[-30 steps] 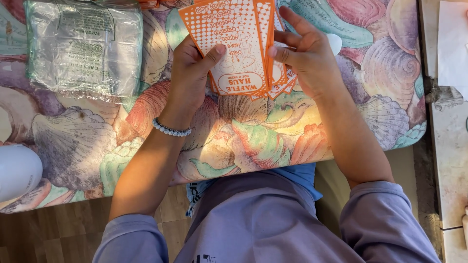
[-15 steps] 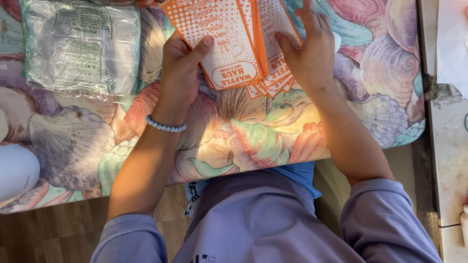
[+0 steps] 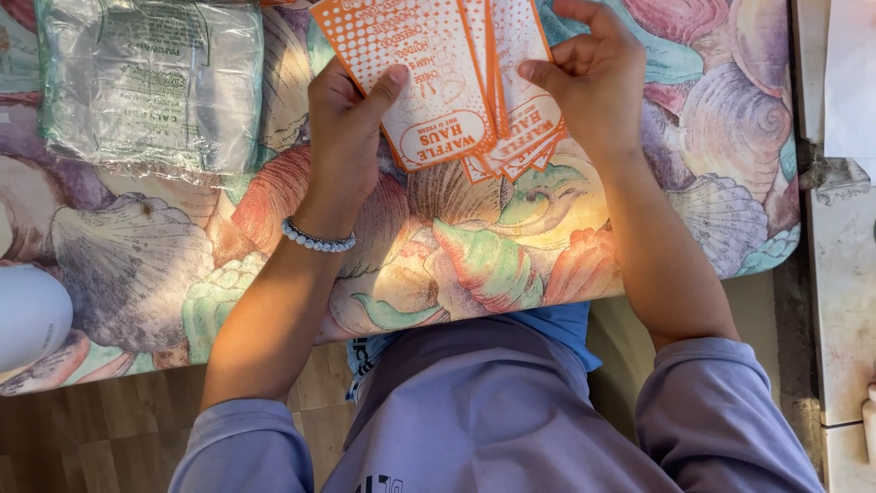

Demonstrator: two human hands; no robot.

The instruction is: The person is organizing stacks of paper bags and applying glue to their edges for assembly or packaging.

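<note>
Head view: my left hand pinches the top orange bag, thumb over its face; my right hand curls around the fanned stack. Bags lie at 12 o'clock, between both hands, long axes running 6 to 12. Since before, the top bag has slid toward 9.

Warm light falls across a table covered in a pastel seashell-patterned cloth, above a wooden plank floor, with a pale stone ledge alongside.
</note>
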